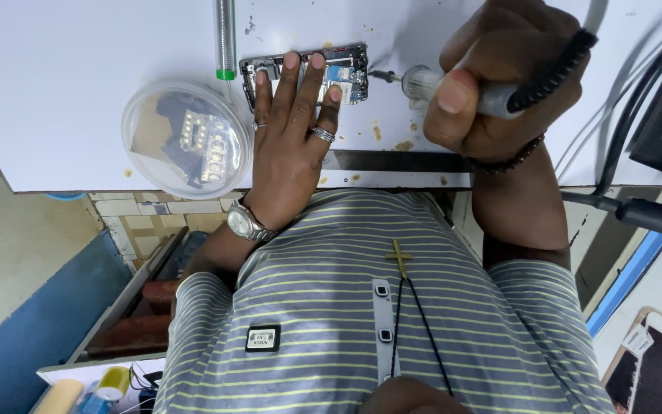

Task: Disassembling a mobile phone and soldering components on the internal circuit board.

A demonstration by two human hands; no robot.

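Observation:
An opened phone (346,70) with its circuit board showing lies on the white table (63,84). My left hand (293,138) lies flat on it, fingers spread, pinning it down; rings and a wristwatch are on that hand. My right hand (499,77) grips a screwdriver (423,80) with a clear grey handle and black ribbed end. Its metal tip points left, at the right edge of the phone.
A clear round lid or dish (185,138) holding small dark and gold parts sits left of my left hand. A metal tube with a green band (226,38) lies above it. Black cables (637,100) and a black tool handle (653,215) are at the right. Open drawers (139,307) sit below left.

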